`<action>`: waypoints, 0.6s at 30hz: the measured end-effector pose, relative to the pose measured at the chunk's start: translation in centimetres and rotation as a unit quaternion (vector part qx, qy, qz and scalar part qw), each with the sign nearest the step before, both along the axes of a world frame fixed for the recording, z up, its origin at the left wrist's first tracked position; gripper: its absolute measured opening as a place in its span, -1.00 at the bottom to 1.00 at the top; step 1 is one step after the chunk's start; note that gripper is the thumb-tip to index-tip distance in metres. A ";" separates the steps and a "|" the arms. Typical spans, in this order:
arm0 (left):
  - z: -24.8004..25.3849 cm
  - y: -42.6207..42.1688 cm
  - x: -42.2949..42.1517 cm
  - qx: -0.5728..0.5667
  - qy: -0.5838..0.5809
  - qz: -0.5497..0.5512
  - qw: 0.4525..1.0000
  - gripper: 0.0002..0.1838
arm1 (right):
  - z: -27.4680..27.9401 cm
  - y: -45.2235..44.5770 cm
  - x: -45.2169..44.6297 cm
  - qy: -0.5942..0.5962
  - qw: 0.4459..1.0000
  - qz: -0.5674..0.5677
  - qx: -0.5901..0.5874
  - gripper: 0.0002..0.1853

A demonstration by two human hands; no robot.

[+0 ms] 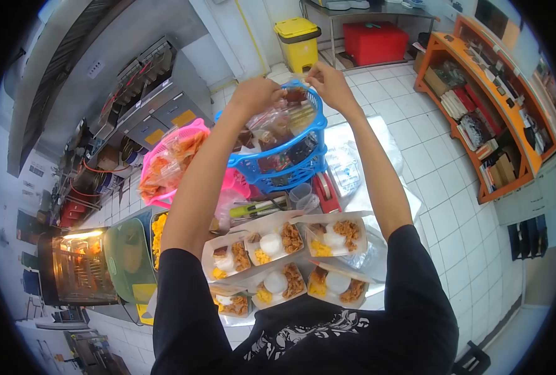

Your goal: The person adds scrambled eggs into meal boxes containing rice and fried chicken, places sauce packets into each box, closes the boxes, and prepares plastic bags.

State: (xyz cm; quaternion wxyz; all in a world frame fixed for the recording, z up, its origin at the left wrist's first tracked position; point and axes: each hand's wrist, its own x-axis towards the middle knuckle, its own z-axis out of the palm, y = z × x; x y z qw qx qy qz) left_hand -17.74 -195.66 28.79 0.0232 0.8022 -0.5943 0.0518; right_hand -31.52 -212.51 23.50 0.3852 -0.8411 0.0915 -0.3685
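Note:
Both of my arms reach forward over a tall blue plastic basket [278, 161] packed with clear bags of brown sauce and other packets [272, 134]. My left hand [258, 95] is closed above the basket's far left side, fingers pinched; what they hold is too small to make out. My right hand [328, 86] is at the far right rim, its thumb and fingertips drawn together, with nothing I can name between them. Closer to my body stand several open paper food boxes [277, 284], each with a white mound that looks like rice, yellow corn and brown fried pieces.
A pink basket [175, 156] of bagged orange food stands left of the blue one. Clear plastic cups [303, 197] and a red item [326, 190] lie behind the boxes. A lit glass warmer [81, 265] is far left; an orange shelf [484, 112] stands right.

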 end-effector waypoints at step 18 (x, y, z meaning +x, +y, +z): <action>1.1 -0.9 3.2 -0.290 -0.006 -0.079 0.954 -0.79 | 1.5 3.7 -18.0 -0.044 0.977 0.046 0.205 -0.91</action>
